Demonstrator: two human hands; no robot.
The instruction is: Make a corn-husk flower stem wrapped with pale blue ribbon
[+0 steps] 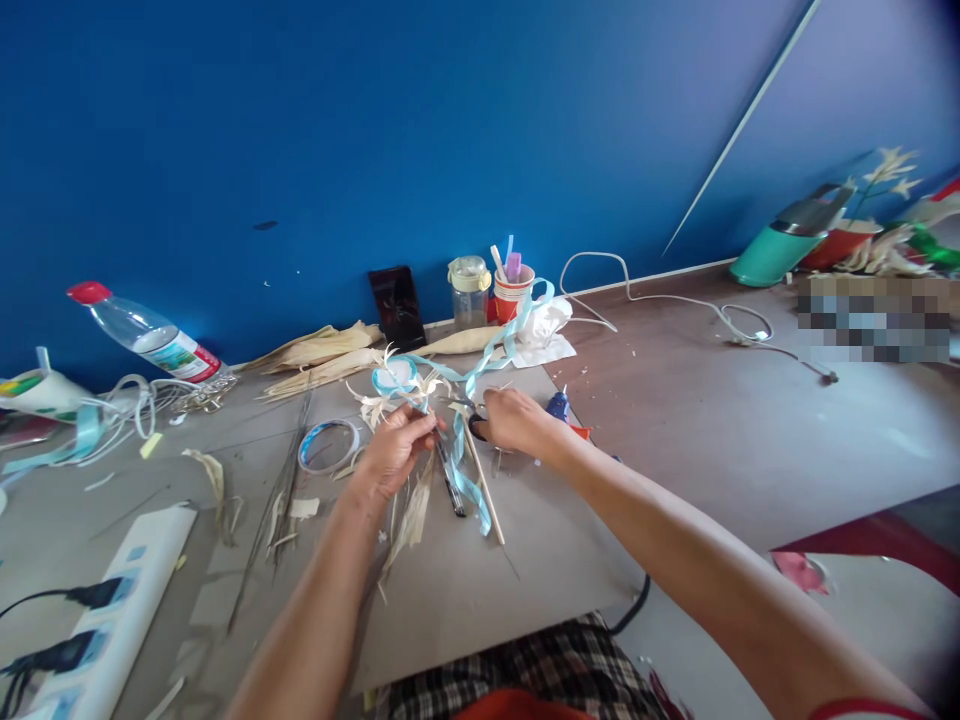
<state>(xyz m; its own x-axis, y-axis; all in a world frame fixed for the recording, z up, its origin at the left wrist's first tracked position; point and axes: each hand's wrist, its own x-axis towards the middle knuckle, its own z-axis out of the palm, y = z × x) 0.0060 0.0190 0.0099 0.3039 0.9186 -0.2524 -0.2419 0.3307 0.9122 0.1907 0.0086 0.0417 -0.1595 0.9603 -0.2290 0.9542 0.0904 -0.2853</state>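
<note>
My left hand point(394, 450) is closed, pinching a small corn-husk flower with a light blue ribbon point(401, 385) tied round it. The ribbon's tails trail down over the grey board point(480, 590) beside a thin wooden stick point(484, 490). My right hand point(514, 422) is closed around black-handled scissors point(474, 425), close to the ribbon and just right of the flower. A dark pen-like tool point(451, 490) lies under the hands.
A tape roll point(328, 445), thin wires point(281, 490) and husk strips point(322, 355) lie left. A water bottle point(146, 335), power strip point(105, 620), phone point(397, 305), jar point(469, 290), red cup point(514, 292), white cable point(660, 295) and blue glue gun point(559, 405) surround the board.
</note>
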